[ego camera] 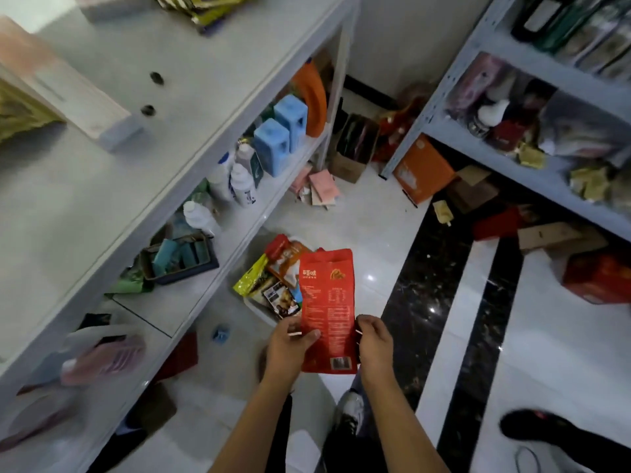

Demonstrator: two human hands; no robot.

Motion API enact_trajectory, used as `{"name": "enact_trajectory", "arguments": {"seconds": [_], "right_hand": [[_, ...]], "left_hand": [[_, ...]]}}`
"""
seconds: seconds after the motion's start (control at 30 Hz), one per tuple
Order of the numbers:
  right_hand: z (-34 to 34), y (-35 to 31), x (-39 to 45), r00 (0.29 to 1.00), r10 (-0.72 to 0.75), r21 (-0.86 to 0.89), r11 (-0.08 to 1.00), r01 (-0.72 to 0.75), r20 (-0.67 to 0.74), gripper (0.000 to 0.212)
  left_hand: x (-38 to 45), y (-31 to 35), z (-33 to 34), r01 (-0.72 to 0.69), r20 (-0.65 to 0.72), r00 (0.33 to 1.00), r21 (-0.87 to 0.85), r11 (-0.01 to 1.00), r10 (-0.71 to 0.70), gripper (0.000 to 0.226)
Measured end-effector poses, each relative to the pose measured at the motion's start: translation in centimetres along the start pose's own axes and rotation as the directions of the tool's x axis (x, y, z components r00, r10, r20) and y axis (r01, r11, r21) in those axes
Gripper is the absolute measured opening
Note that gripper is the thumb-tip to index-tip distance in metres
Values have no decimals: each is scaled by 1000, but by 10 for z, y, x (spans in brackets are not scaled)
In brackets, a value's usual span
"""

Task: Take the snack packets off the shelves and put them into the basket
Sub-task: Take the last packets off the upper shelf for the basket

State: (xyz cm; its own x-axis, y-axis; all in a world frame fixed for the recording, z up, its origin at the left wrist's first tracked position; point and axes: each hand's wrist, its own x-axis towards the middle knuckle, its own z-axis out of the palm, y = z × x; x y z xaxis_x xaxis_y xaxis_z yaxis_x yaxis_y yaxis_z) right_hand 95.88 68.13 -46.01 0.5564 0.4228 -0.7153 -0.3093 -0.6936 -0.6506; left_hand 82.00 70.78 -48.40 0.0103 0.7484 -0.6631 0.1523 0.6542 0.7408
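I see both hands on a red packet (327, 308) held out over the floor: the left hand (290, 343) pinches its left edge with the thumb across the printed face, and the right hand (374, 339) grips its right edge with curled fingers. Just beyond the packet's top, the white basket (259, 310) sits on the pale floor (375, 233) beside the left shelf (205, 213), already holding several snack packets (273, 278).

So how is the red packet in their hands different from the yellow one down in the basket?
The red packet is held up by both hands, left hand and right hand, its printed back showing; the yellow packet lies tilted among others in the basket. Red looks matte, yellow glossy. Both are flat snack pouches.
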Motion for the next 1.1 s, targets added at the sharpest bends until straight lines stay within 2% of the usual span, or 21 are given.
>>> {"name": "enact_trajectory", "arguments": {"seconds": [0.07,0.23,0.33,0.47,0.57,0.63,0.67,0.73,0.83,0.87,0.93,0.97,1.03,1.1], "right_hand": [[15,10,18,1000,29,-7,1000,-29,9,21],[49,42,84,994,98,-64,993,-95,43,7],[69,76,136,984,164,-114,981,-155,75,11],[95,132,202,969,213,-192,963,-187,123,13],[117,177,250,972,209,-214,960,-183,107,14],[128,208,286,971,218,-233,954,-191,97,8],[133,220,305,973,213,-239,953,-186,92,1],[144,242,342,975,208,-256,949,-182,78,10],[157,246,385,982,180,-253,954,-159,63,11],[162,251,401,983,166,-247,958,-144,73,11],[174,253,426,976,189,-181,969,-167,109,14],[178,254,434,965,217,-154,969,-195,145,16],[184,252,445,949,246,-160,963,-217,198,19],[184,250,447,962,192,-244,959,-142,196,12]], "left_hand": [[22,-9,0,18,28,999,38,999,-19,20],[93,-35,0,48,90,994,189,981,-66,23],[144,-65,0,44,132,987,322,946,-90,23],[216,-123,-1,35,119,987,489,872,-106,19],[261,-160,14,65,93,986,540,839,-136,22],[289,-188,28,107,81,981,519,848,-174,24],[306,-199,35,101,102,979,511,854,-177,25],[339,-223,48,53,158,973,547,836,-166,22],[380,-236,61,24,180,971,583,812,-158,14],[395,-245,63,4,191,969,620,784,-156,8],[417,-248,69,-40,198,970,702,711,-142,29],[426,-249,70,-51,205,968,717,696,-141,32],[434,-244,75,-122,241,965,771,626,-109,24],[438,-244,72,-210,291,954,826,524,-76,20]]}}
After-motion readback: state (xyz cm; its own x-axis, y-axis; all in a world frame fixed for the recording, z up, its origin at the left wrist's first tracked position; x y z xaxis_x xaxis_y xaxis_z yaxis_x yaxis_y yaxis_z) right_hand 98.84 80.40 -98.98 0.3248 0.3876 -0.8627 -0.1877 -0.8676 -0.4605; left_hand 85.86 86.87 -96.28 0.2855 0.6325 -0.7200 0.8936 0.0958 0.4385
